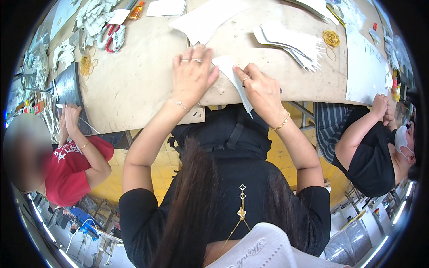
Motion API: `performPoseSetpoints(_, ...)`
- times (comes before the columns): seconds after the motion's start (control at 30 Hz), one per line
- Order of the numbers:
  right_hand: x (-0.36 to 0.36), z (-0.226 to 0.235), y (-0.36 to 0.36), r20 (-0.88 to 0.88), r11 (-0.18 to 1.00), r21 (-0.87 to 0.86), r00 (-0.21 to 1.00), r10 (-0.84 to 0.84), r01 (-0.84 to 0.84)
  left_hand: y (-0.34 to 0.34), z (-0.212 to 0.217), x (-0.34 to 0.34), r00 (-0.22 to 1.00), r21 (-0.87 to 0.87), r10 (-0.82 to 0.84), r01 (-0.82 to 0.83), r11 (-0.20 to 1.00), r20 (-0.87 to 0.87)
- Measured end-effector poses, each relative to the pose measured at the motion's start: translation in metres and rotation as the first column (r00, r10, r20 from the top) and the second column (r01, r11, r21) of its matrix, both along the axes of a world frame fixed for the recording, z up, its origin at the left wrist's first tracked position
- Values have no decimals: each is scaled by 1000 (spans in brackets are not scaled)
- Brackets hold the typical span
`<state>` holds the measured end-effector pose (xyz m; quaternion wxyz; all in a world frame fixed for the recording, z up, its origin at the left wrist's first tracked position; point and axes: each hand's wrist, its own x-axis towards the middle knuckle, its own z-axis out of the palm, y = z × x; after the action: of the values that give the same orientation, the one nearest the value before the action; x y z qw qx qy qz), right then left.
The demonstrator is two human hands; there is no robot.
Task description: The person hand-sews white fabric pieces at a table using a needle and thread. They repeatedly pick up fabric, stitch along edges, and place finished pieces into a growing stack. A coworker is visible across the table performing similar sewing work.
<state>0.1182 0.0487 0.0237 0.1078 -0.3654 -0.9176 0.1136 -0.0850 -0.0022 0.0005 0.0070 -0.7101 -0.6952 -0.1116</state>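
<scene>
You press your left hand (pixel 191 77) flat on the table (pixel 134 85) while your right hand (pixel 261 91) pinches the white paper strip (pixel 232 73) (mid-fold, likely), so next comes a firm crease

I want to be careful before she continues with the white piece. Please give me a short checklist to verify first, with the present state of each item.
1. Left hand lies flat on the table, fingers spread: ok.
2. Right hand pinches the white piece at the table edge: ok.
3. White piece fully supported: not ok, its lower tip hangs past the edge.
4. Tool in the right hand: cannot tell, only a dark tip shows beside it.
5. Stack of white pieces lies apart from both hands: ok.
6. Co-workers' hands away from her area: ok.
</scene>
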Motion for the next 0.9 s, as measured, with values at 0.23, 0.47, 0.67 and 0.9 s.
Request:
performPoseSetpoints(0.23, -12, -7, 8, -49, 996, -9, 995, 91, -92, -8, -5, 11, 895, 139, -340, 313, 940, 288)
performPoseSetpoints(0.47, 21, 7, -5, -88, 987, -161, 996, -5, -10, -14, -11, 6, 913, 58, -328, 324, 944, 243)
performPoseSetpoints(0.67, 45, 14, -23, -49, 989, -147, 998, -34, 26, -15, -13, 11, 934, 21, -322, 322, 946, 155)
performPoseSetpoints(0.9, 55, 14, -21, -35, 992, -123, 999, -20, 16, -19, -10, 16, 940, -65, -325, 332, 941, 103)
